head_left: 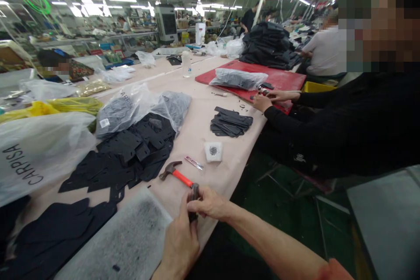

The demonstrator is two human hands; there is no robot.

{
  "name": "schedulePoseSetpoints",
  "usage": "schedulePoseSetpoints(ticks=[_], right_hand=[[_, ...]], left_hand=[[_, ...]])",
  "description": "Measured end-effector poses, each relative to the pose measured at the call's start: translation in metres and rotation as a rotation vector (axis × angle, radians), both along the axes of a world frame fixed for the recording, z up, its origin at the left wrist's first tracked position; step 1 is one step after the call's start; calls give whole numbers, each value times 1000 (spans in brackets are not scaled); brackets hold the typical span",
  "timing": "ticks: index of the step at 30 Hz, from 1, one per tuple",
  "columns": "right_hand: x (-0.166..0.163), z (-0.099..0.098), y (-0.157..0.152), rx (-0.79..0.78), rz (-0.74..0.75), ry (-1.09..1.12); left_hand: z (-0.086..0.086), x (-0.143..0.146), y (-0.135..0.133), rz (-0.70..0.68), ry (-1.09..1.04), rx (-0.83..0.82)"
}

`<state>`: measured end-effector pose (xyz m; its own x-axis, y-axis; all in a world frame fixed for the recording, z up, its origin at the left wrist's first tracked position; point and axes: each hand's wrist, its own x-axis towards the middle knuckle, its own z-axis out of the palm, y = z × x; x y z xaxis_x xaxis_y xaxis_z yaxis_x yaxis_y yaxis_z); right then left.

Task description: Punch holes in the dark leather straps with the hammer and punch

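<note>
Both my hands are close together at the table's near edge. My left hand [180,238] is closed around the lower part of a small black piece [194,191], which my right hand [210,203] pinches from the other side. My fingers partly cover it, so its exact kind is unclear. Just beyond lies a claw hammer [179,175] with an orange handle, its grip end hidden behind the piece and my fingers. Thread snips [194,163] rest near the hammer. A white foam block [213,152] holds many tiny dark bits.
Flat black pieces [131,148] spread over the left of the table, beside printed plastic bags [42,153]. A whitish slab [131,232] lies at the near left. Farther along is a stack of black strips [231,121]. A co-worker [315,118] works at a red board [282,79].
</note>
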<state>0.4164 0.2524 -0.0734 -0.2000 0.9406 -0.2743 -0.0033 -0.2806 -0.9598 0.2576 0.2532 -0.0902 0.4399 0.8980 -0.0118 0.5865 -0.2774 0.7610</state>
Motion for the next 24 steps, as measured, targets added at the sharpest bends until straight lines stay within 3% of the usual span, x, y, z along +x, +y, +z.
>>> schedulePoseSetpoints(ticks=[3,5,8,10,12,15,18,20,22,24], right_hand=[[24,4,8,-27,-144,1],[48,18,22,36,-367,-60],[91,59,48,330,-781,-243],[114,87,62,582,-941,-395],[127,102,72,772,-1040,-559],[128,80,84,822,-1007,-783],[120,30,94,664,-748,-964],[117,9,101,542,-645,-1027],[119,10,106,488,-656,-1023],[121,25,107,542,-735,-981]], left_hand=[[-1,17,5,-121,64,192],[-4,17,11,-126,48,312],[-16,-6,21,-32,132,528],[-29,-30,27,40,253,602],[-43,-50,29,130,351,619],[-56,-65,27,190,452,588],[-55,-64,25,180,501,571],[-51,-61,24,176,504,573],[-49,-60,25,175,499,559],[-51,-60,26,174,494,541]])
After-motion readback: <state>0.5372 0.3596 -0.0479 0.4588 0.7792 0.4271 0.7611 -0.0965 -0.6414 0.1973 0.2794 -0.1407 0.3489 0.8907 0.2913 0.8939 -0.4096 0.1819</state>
